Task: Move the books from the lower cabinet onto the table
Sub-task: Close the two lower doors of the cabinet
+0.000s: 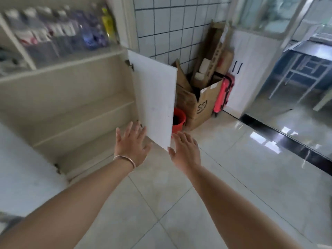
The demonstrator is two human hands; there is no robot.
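The lower cabinet [75, 112] stands open at the left, and its two beige shelves show no books. Its white right door [154, 103] swings out toward me. My left hand [132, 144], with a thin bracelet on the wrist, is spread open just left of the door's lower corner. My right hand [186, 150] is spread open on the other side of that corner, very close to the door's edge. Neither hand holds anything. No books and no table top appear in view.
Above the cabinet, glass-fronted shelves [59, 31] hold blurred bottles and packets. A red bucket [178, 121], cardboard boxes [199, 103] and a red suitcase [224, 94] crowd the tiled corner behind the door. Glossy tiled floor [233, 177] spreads right toward a metal-framed desk [301, 69].
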